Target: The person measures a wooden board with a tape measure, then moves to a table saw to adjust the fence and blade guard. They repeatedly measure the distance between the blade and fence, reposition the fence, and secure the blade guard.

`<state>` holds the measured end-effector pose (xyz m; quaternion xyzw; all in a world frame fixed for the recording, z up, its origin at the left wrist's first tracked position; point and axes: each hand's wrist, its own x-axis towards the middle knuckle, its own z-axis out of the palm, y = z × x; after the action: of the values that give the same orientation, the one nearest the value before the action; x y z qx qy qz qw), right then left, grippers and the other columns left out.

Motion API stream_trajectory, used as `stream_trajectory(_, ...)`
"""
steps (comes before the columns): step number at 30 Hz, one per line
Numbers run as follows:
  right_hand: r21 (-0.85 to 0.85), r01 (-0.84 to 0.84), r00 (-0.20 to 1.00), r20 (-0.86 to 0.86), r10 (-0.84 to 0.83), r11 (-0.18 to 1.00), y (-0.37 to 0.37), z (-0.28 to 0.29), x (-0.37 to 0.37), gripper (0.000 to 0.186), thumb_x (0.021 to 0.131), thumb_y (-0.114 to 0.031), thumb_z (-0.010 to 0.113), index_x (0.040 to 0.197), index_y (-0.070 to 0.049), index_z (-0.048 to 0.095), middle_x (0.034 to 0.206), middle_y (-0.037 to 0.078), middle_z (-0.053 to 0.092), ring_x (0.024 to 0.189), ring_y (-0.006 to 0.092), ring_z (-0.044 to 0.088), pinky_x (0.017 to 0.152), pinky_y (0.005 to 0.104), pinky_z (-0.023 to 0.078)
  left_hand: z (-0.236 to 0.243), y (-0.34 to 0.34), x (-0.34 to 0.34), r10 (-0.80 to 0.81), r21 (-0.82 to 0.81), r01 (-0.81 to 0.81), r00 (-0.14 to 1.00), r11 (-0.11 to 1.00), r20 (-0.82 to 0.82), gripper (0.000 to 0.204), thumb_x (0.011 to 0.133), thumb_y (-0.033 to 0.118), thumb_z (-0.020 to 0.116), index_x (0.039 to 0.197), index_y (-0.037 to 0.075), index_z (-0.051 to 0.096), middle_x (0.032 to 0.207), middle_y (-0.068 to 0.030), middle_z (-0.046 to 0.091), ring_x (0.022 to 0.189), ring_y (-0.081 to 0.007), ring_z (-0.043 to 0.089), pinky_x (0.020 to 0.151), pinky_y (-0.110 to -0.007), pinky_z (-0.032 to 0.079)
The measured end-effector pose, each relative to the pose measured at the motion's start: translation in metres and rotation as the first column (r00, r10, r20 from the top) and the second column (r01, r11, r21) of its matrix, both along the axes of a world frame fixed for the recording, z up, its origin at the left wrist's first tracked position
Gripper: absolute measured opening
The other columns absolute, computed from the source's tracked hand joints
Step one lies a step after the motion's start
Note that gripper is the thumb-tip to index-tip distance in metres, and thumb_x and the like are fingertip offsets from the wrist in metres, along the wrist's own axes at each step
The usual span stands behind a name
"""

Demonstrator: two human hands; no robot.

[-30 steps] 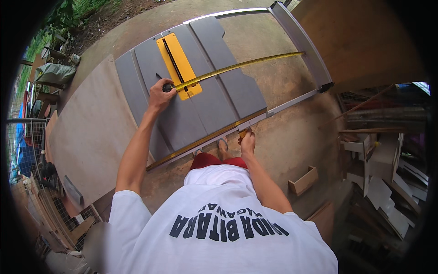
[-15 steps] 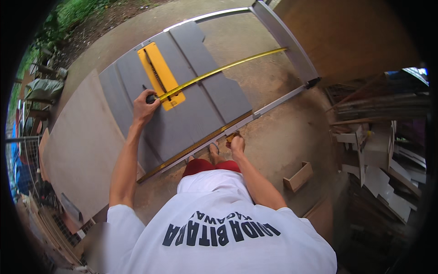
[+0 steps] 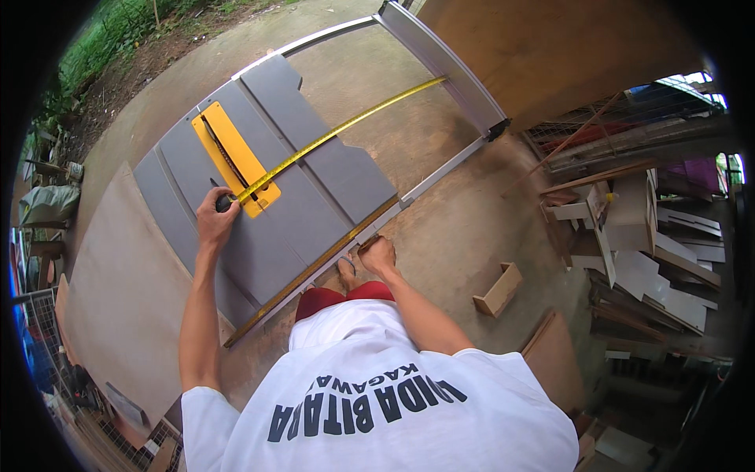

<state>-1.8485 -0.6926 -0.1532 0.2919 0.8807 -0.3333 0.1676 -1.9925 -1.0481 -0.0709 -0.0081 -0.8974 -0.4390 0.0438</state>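
A table saw with a grey top [image 3: 291, 216] and a yellow blade insert [image 3: 222, 145] stands in front of me. My left hand [image 3: 214, 222] is closed around the dark case of a tape measure [image 3: 226, 203] beside the insert's near end. From there the yellow tape blade [image 3: 338, 130] runs across the top and over the open gap to the grey fence [image 3: 452, 59] at far right. At the saw's front rail [image 3: 444, 169], my right hand [image 3: 379, 256] is closed on a yellowish knob, mostly hidden by the fingers.
A large wooden board [image 3: 126, 267] adjoins the saw's left side. Brown panelling [image 3: 566, 55] stands beyond the fence. On the concrete floor at right lies a small wooden tray [image 3: 498, 289]; scrap boards [image 3: 637, 275] are piled farther right.
My view has shifted, so the saw and both hands sit farther left in the picture. Both hands keep their holds, and the tape still spans from the insert to the fence.
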Motion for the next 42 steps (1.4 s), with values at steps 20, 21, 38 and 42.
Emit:
stream_trajectory(20, -0.091, -0.165, 0.986, -0.053, 0.161, 0.982, 0.018, -0.051, -0.002, 0.026, 0.07, -0.012, 0.079, 0.091, 0.001, 0.071, 0.089, 0.017, 0.075, 0.087, 0.0316, 0.073, 0.08, 0.0413, 0.056, -0.049, -0.013, 0.005, 0.015, 0.024, -0.008, 0.951, 1.0, -0.308, 0.051, 0.076, 0.012, 0.088, 0.118, 0.01, 0.06, 0.106, -0.0104, 0.067, 0.096, -0.0244, 0.07, 0.083, -0.036, 0.059)
stream_trajectory(21, -0.109, -0.157, 0.987, -0.06, 0.152, 0.981, 0.02, -0.053, -0.001, 0.027, 0.071, -0.013, 0.08, 0.092, 0.001, 0.071, 0.09, 0.017, 0.075, 0.088, 0.0315, 0.073, 0.08, 0.0411, 0.056, -0.048, -0.009, 0.005, 0.04, 0.018, -0.037, 0.938, 0.999, -0.344, 0.053, 0.076, 0.012, 0.088, 0.12, 0.01, 0.058, 0.106, -0.0105, 0.067, 0.096, -0.025, 0.07, 0.083, -0.036, 0.059)
stream_trajectory(38, -0.086, -0.215, 0.971, -0.125, 0.203, 0.973, 0.022, -0.071, 0.006, 0.032, 0.081, -0.017, 0.079, 0.107, -0.001, 0.07, 0.103, 0.016, 0.075, 0.099, 0.0321, 0.072, 0.086, 0.0397, 0.056, -0.055, -0.005, 0.004, 0.103, -0.176, -0.194, 0.9, 0.965, -0.424, 0.07, 0.071, 0.02, 0.093, 0.119, 0.01, 0.044, 0.112, -0.0155, 0.049, 0.101, -0.0315, 0.057, 0.082, -0.043, 0.054)
stream_trajectory(42, -0.111, -0.203, 0.971, -0.155, 0.184, 0.973, 0.022, -0.075, 0.01, 0.029, 0.08, -0.014, 0.078, 0.105, -0.001, 0.07, 0.103, 0.015, 0.075, 0.1, 0.0319, 0.071, 0.088, 0.0393, 0.055, -0.056, -0.005, 0.004, 0.121, -0.205, -0.218, 0.908, 0.954, -0.402, 0.07, 0.071, 0.024, 0.095, 0.119, 0.009, 0.046, 0.113, -0.015, 0.048, 0.104, -0.0305, 0.055, 0.084, -0.043, 0.053)
